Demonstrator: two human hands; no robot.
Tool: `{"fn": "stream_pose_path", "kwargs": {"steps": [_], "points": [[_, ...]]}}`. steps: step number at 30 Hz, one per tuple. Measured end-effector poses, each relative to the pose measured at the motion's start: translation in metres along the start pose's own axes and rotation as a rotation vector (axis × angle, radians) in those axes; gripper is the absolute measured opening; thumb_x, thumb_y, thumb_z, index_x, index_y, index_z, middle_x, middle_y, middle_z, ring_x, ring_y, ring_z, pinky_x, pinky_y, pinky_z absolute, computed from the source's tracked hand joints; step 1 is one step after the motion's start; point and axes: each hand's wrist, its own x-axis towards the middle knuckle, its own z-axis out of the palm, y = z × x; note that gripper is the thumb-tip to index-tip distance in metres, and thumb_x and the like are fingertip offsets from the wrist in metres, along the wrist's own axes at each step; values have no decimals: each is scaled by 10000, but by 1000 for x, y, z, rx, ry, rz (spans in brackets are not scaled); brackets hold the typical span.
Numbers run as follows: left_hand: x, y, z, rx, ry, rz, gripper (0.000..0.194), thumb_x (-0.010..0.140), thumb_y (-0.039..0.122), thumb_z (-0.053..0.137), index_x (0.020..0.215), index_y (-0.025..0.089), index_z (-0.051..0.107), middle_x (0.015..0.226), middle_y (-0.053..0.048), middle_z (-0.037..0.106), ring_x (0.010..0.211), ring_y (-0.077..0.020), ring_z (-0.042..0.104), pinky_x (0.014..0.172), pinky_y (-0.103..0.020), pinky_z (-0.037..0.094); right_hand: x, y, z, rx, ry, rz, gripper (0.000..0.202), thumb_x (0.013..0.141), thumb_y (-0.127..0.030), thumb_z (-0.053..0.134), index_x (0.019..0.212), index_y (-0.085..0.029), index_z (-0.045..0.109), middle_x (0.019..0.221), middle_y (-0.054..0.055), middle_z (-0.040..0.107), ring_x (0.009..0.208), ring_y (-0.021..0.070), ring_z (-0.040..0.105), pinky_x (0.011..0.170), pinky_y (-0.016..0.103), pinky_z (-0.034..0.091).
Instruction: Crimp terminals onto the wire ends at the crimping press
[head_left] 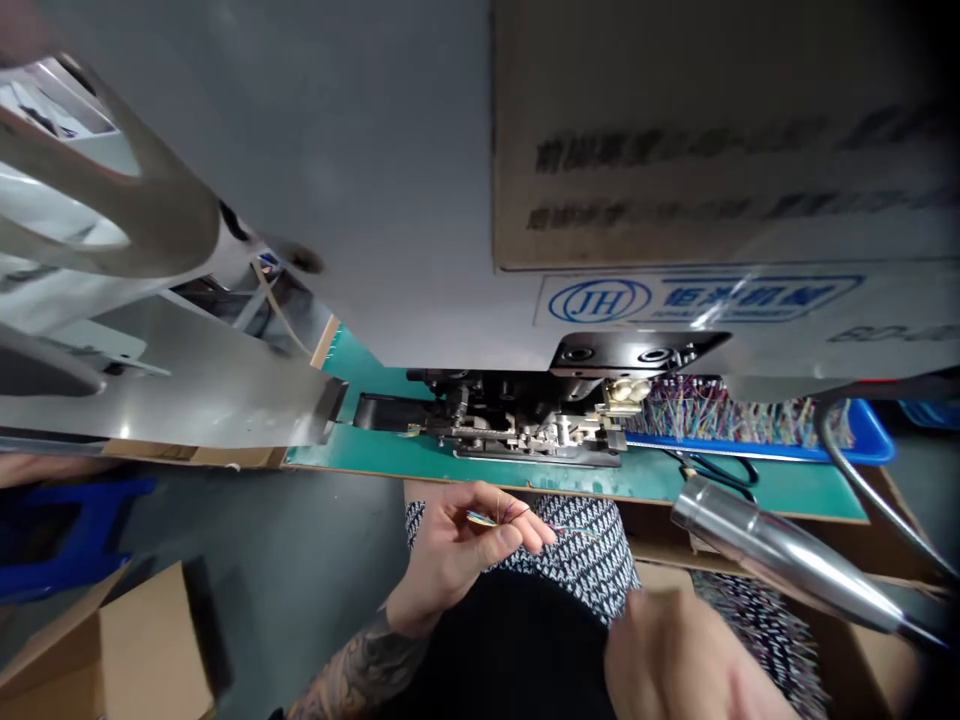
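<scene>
My left hand (472,538) is closed on a few thin coloured wires (481,519), held over my lap just in front of the bench edge. Their far ends stick out past the fingertips to the right. My right hand (667,640) is low on the right, smeared by motion, and its fingers cannot be made out. It is near the box of wires below the bench. Beyond my left hand stands a grey machine (420,200) with a dark metal crimping mechanism (536,430) at its base, apart from both hands.
A blue tray (874,435) full of bundled wires stands at the right of the green bench top (375,450). In front of it juts a silver metal lamp (787,555). More wire bundles (772,630) lie lower right. A cardboard box (154,640) and blue stool (67,535) are on the left.
</scene>
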Motion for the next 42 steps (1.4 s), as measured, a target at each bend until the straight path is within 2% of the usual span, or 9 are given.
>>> {"fn": "stream_pose_path", "kwargs": {"steps": [2, 4, 5, 7, 15, 24, 30, 38, 42], "points": [[0, -5, -1, -47, -30, -6, 100, 959, 281, 815, 1002, 196, 786, 825, -45, 832, 895, -253, 828, 865, -440, 678, 16, 0, 11, 53, 77, 19, 382, 1055, -564, 604, 850, -268, 735, 605, -4, 632, 490, 135, 617, 449, 249, 508], [-1, -8, -2, -77, -38, -35, 118, 937, 260, 840, 1011, 186, 786, 849, -47, 834, 878, -230, 820, 832, -382, 667, 33, 0, 19, 49, 191, 46, 101, 1020, -293, 689, 941, -262, 743, 651, -26, 635, 547, 124, 593, 524, 249, 513], [-1, -10, -4, -82, -31, -53, 122, 922, 252, 856, 1000, 184, 790, 866, -47, 834, 868, -215, 812, 817, -351, 657, 39, 0, 22, 22, 218, 51, 63, 982, -209, 715, 980, -257, 756, 651, -37, 624, 554, 120, 571, 538, 248, 501], [-2, -13, -6, -70, -4, -80, 125, 896, 248, 882, 963, 181, 800, 891, -45, 828, 842, -184, 786, 797, -306, 630, 49, 0, 26, -39, 224, 28, 142, 930, -140, 746, 1019, -246, 781, 629, -58, 589, 544, 110, 526, 535, 240, 463], [-3, -16, -8, -39, -1, -111, 93, 883, 202, 884, 956, 205, 827, 901, -27, 815, 850, -166, 738, 814, -288, 576, 52, 1, 28, -105, 217, -40, 156, 904, -81, 747, 960, -213, 807, 579, -80, 539, 509, 84, 494, 512, 216, 407], [-2, -19, -8, 16, 26, -156, 86, 871, 197, 889, 934, 195, 831, 885, -38, 804, 805, -153, 709, 762, -264, 552, 55, 2, 27, -164, 237, -19, 119, 888, -100, 755, 869, -190, 832, 559, -69, 518, 470, 77, 480, 463, 214, 373], [-1, -18, -6, 40, 37, -158, 100, 893, 251, 872, 925, 177, 811, 873, -48, 785, 802, -161, 690, 756, -278, 545, 56, 2, 26, -172, 218, 55, 147, 878, -119, 763, 781, -201, 836, 539, -61, 504, 460, 81, 467, 448, 220, 361], [-1, -14, -3, 140, 40, -145, 127, 928, 269, 829, 886, 164, 771, 842, -35, 761, 737, -128, 640, 696, -244, 516, 51, 11, 26, -29, 237, 159, 147, 883, -153, 784, 782, -234, 854, 532, -61, 504, 480, 102, 449, 483, 258, 388], [3, -10, -2, 162, 24, -110, 110, 890, 239, 851, 928, 166, 777, 868, -28, 782, 744, -123, 710, 706, -220, 588, 48, 22, 24, 81, 229, 253, 107, 904, -226, 798, 815, -248, 854, 575, -37, 595, 531, 133, 525, 531, 279, 420]]}}
